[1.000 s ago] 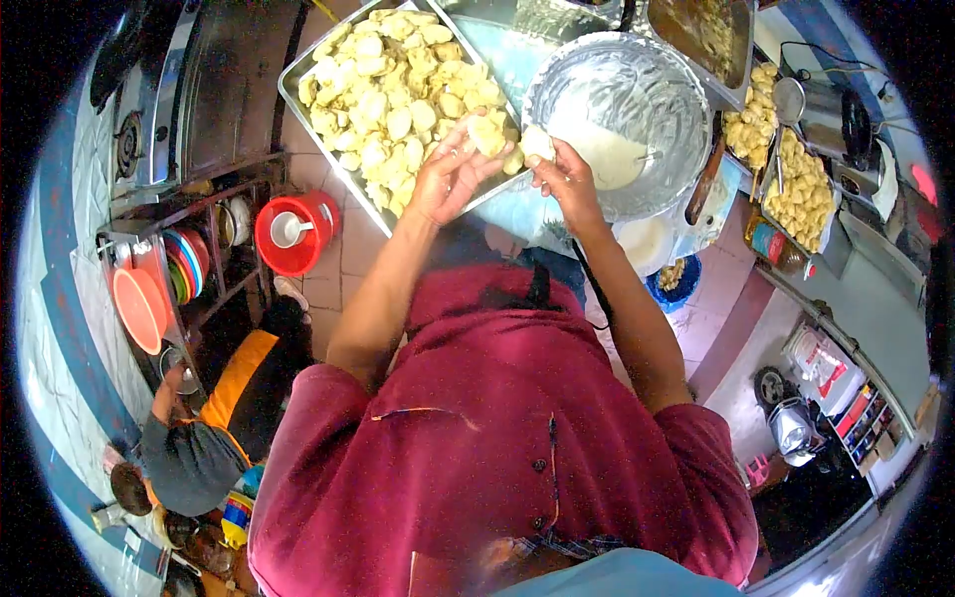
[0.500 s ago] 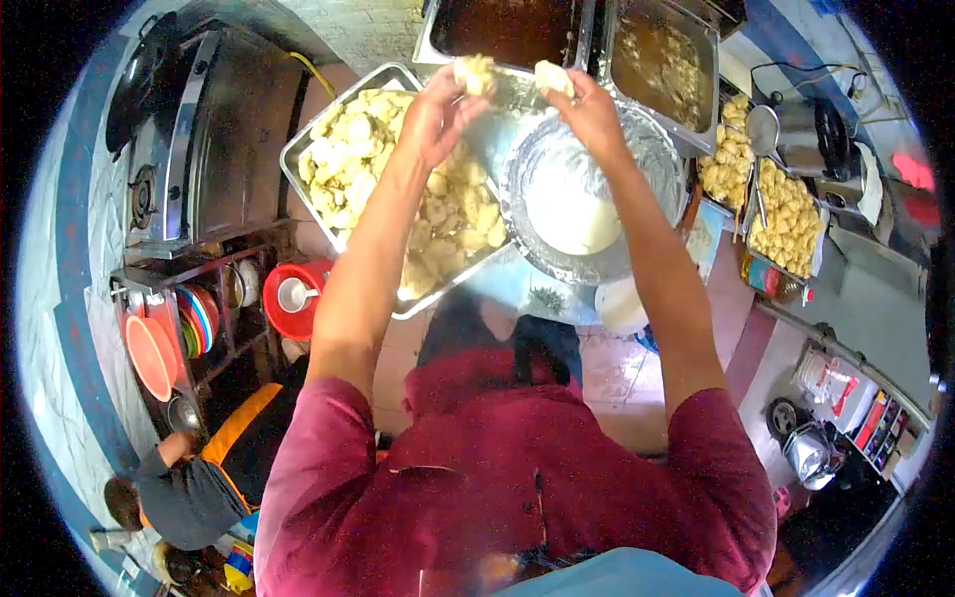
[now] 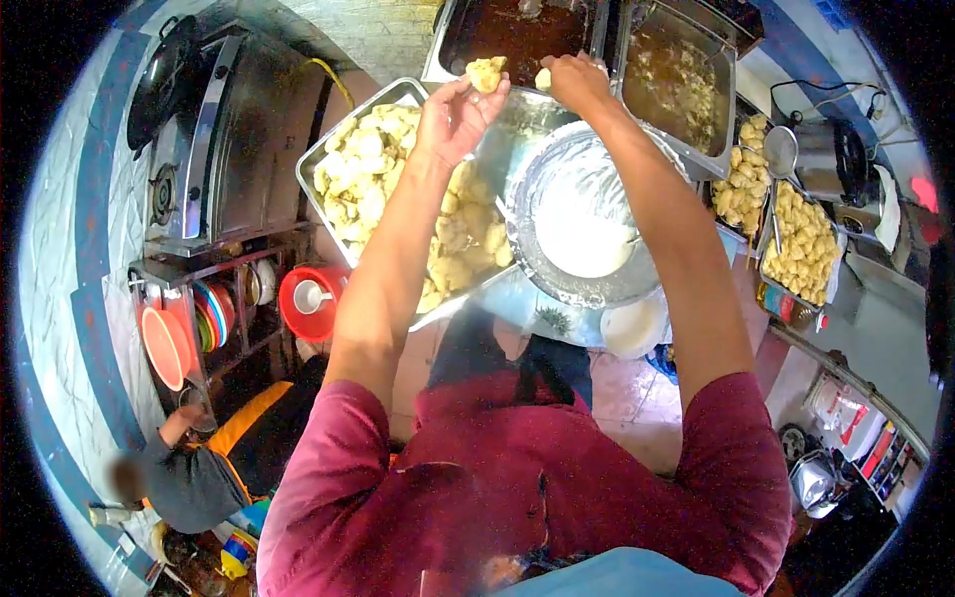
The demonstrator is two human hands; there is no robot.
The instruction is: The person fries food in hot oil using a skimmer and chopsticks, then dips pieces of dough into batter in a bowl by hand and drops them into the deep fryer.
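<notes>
My left hand (image 3: 458,119) holds a lumpy pale yellow food piece (image 3: 486,74) between thumb and fingers, above the tray's far corner. My right hand (image 3: 582,84) is closed on a smaller pale piece (image 3: 543,79), which pokes out at its left side near the front edge of a vat of brown liquid (image 3: 507,42). Below my right forearm sits a large bowl of white batter (image 3: 577,231), its inner wall smeared. Many similar pale yellow pieces (image 3: 363,149) fill a metal tray (image 3: 310,185) under my left forearm.
A second vat (image 3: 671,90) has pale bits floating in it. On the right are heaped yellow pieces (image 3: 796,249) and a long-handled strainer (image 3: 781,151). A red bucket (image 3: 310,323) stands left, by a rack of plates. A person (image 3: 194,488) is low at the left.
My right hand has turned over and moved toward the vat with its piece, now mostly covered by the fingers. My left hand still holds its piece. The whole view has shifted slightly.
</notes>
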